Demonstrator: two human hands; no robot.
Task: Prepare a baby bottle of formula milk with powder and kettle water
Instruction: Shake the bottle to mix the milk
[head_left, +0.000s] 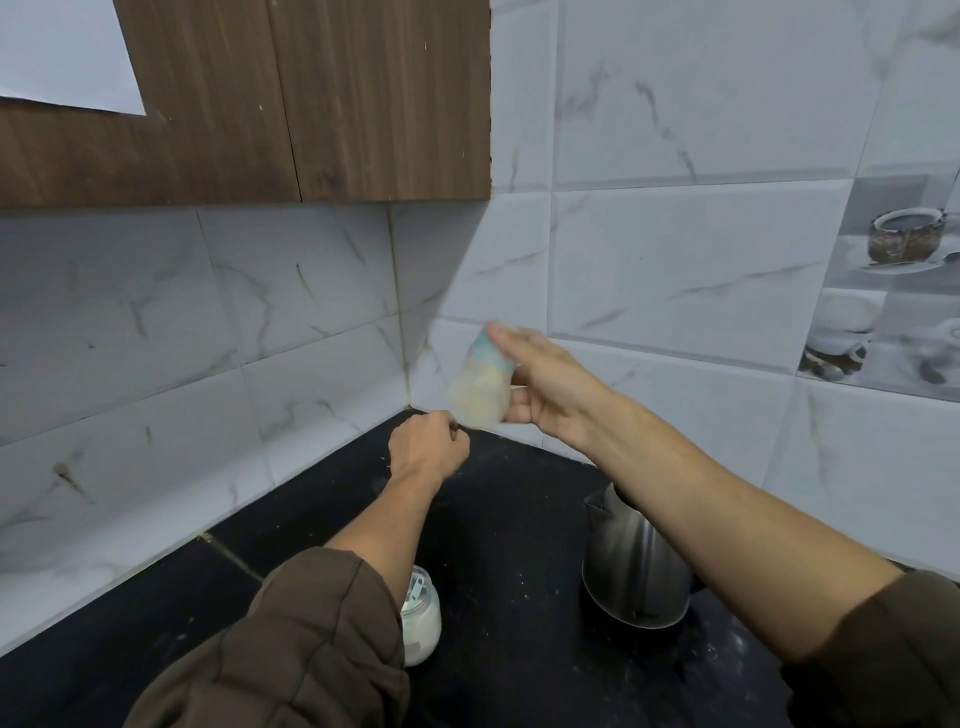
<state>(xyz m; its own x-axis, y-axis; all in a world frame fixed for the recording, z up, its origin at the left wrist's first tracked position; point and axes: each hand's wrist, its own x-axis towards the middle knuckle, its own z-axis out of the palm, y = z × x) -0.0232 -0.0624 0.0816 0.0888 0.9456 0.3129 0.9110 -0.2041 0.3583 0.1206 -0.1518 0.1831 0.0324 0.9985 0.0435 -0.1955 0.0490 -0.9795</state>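
My right hand (545, 387) holds the baby bottle (482, 384) up in front of the tiled corner. The bottle is blurred by motion, shows a pale milky filling and a blue-green band near its top, and leans to the left. My left hand (426, 449) hovers just below and left of the bottle with curled fingers and nothing visible in it. A steel kettle (631, 571) stands on the black counter (509, 519) under my right forearm. A jar of white powder (422, 618) with a scoop inside sits partly hidden behind my left sleeve.
Marble-look tiled walls meet in a corner right behind the bottle. A brown wooden wall cabinet (311, 104) hangs above on the left. The black counter shows scattered white specks.
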